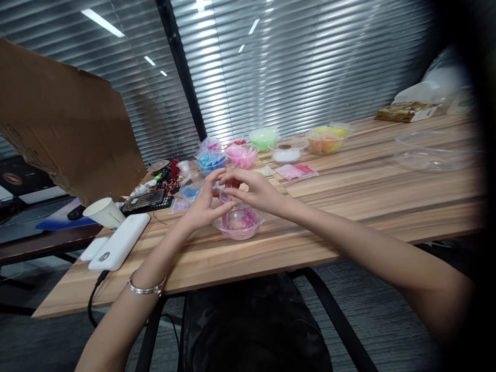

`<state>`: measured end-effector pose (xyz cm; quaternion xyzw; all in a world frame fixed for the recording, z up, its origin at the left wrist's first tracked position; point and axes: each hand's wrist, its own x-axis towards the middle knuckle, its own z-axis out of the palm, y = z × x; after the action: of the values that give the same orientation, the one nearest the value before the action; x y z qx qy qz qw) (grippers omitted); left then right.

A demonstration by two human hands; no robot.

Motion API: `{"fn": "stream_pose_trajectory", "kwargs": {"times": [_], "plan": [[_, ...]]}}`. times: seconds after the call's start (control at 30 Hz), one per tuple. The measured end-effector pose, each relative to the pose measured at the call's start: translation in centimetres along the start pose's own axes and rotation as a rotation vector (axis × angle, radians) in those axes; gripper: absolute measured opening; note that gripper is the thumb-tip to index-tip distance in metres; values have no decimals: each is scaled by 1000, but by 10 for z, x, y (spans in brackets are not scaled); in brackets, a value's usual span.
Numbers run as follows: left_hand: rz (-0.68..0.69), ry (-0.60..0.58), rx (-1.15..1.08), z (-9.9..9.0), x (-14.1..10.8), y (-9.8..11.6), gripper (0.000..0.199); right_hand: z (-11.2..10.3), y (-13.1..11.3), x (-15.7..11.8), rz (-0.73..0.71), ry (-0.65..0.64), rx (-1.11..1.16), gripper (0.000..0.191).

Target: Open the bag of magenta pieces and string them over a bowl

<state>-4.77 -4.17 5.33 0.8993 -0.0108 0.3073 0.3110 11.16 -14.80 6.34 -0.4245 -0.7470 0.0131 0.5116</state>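
Note:
A clear round bowl [241,231] with small magenta pieces in it stands near the table's front edge. Over its back rim, my left hand [206,206] and my right hand [253,190] meet at the fingertips. Both hands have their fingers curled and pinched around something small that I cannot make out; a bit of pinkish clear plastic shows between them. Just behind the hands lie a pink packet [290,171] and a red packet [306,169]. To the left is a clear bowl with blue contents [189,192], partly hidden by my left hand.
Tubs of blue [210,161], pink [242,156], green [264,138] and orange [323,142] stand at the back. A paper cup [104,213] and a white power bank [120,243] are at left. Clear plastic containers [432,155] lie at right.

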Motion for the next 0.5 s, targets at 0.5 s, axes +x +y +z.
{"fn": "stream_pose_trajectory", "kwargs": {"times": [0.5], "plan": [[-16, 16, 87, -1, -3, -8, 73, -1, 1, -1, 6, -52, -12, 13]]}}
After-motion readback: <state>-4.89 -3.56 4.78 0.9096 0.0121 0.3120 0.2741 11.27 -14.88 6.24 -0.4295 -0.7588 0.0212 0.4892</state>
